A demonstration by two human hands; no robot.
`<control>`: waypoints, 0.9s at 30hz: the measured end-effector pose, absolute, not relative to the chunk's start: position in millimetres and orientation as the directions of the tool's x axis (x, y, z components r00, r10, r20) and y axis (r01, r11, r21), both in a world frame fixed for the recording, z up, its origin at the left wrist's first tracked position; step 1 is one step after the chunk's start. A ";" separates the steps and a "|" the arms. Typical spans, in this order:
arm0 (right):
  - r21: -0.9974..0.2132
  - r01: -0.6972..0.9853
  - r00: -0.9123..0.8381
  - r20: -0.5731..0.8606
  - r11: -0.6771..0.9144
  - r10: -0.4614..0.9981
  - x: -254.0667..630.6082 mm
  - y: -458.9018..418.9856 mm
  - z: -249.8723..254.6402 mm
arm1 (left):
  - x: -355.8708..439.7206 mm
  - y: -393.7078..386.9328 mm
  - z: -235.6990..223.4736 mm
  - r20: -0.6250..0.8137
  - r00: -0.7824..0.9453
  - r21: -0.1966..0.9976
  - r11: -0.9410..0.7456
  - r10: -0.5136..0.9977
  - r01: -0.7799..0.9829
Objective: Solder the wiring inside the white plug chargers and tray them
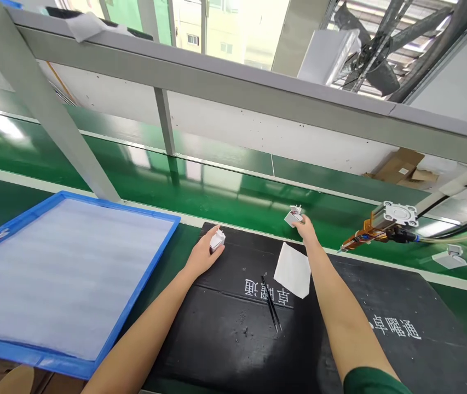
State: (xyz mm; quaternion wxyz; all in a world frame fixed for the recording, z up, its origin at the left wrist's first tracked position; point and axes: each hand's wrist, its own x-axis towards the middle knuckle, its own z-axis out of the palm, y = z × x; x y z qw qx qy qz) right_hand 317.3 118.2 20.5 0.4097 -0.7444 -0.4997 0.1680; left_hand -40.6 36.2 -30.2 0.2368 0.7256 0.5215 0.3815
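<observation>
My left hand (201,256) is closed around a white plug-in charger (217,241) at the far left corner of the black mat (220,328). My right hand (308,230) reaches out over the green belt, fingers closed on a white charger housing (292,219). Metal plug pins and a bit of red show at the top of that housing. Between my arms, a sheet of white paper (293,272) lies on the mat near my right forearm. Black tweezers (271,303) rest beside the paper, tips toward me.
To the left is a blue-rimmed tray (138,290) with a white lining. An air-driven tool (381,227) on an arm hangs at the right. Another white charger part (450,258) sits on the green belt (225,205) beyond it. A grey frame beam (233,82) crosses above.
</observation>
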 end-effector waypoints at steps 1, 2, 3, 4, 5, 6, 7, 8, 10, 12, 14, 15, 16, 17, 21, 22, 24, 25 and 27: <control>-0.784 0.601 0.433 0.152 -0.159 0.889 314.6 122.2 20.5 | -40.6 36.6 -31.2 0.332 0.164 0.732 -0.363 0.929 0.576; -0.787 0.600 0.413 0.150 -0.144 0.898 309.8 123.2 20.4 | -40.5 36.9 -31.6 0.373 0.158 0.714 -0.391 0.914 0.580; -0.788 0.602 0.387 0.151 -0.125 0.910 303.3 121.2 20.1 | -40.2 36.9 -31.2 0.430 0.149 0.683 -0.429 0.890 0.591; -0.788 0.607 0.354 0.153 -0.102 0.923 295.4 116.5 19.4 | -39.5 36.4 -29.8 0.500 0.138 0.640 -0.472 0.855 0.607; -0.787 0.612 0.315 0.154 -0.077 0.936 286.5 109.2 18.3 | -38.5 35.2 -27.4 0.574 0.130 0.586 -0.516 0.809 0.625; -0.786 0.617 0.271 0.151 -0.051 0.950 276.9 99.6 16.7 | -37.1 33.1 -24.2 0.644 0.126 0.526 -0.557 0.755 0.643; -0.783 0.621 0.223 0.147 -0.025 0.964 266.9 88.5 14.5 | -35.3 30.3 -20.3 0.704 0.129 0.468 -0.593 0.698 0.655; -0.781 0.625 0.171 0.138 0.001 0.976 256.8 76.3 12.2 | -33.2 26.8 -16.0 0.752 0.136 0.417 -0.626 0.645 0.659; -0.778 0.627 0.075 0.106 0.035 0.992 238.2 52.2 7.6 | -28.3 19.0 -7.6 0.812 0.163 0.344 -0.686 0.560 0.642; -0.784 0.619 -0.002 0.057 0.046 0.998 224.2 32.9 4.9 | -23.6 11.6 -1.1 0.830 0.209 0.306 -0.737 0.516 0.603; -0.799 0.599 -0.067 0.003 0.043 0.998 216.5 20.4 4.6 | -20.2 5.8 3.3 0.823 0.260 0.298 -0.773 0.505 0.559; -0.806 0.590 -0.114 -0.020 0.052 0.993 214.8 16.4 5.2 | -18.9 3.5 4.8 0.816 0.283 0.299 -0.787 0.504 0.540; -0.809 0.583 -0.169 -0.037 0.069 0.985 214.0 13.2 6.0 | -17.9 1.4 6.0 0.809 0.304 0.300 -0.798 0.503 0.523; -0.809 0.581 -0.222 -0.049 0.092 0.974 213.7 10.4 6.9 | -17.0 -0.6 7.1 0.801 0.326 0.299 -0.807 0.503 0.510; -0.785 0.598 -0.322 -0.049 0.163 0.945 209.7 -1.7 10.9 | -10.9 -11.2 10.7 0.741 0.417 0.291 -0.812 0.526 0.506; -0.783 0.599 -0.321 -0.042 0.168 0.946 207.4 -5.3 12.2 | -8.6 -14.2 11.2 0.714 0.439 0.293 -0.802 0.545 0.520; -0.774 0.598 -0.336 -0.007 0.208 0.942 202.4 -12.6 15.9 | -3.8 -19.6 11.5 0.656 0.466 0.305 -0.774 0.593 0.554; -0.763 0.600 -0.346 0.025 0.242 0.938 200.1 -15.9 18.5 | -1.8 -21.6 11.3 0.636 0.466 0.317 -0.759 0.615 0.568; -0.729 0.605 -0.358 0.110 0.320 0.927 196.8 -21.6 24.8 | 0.8 -23.8 10.6 0.620 0.436 0.362 -0.730 0.653 0.580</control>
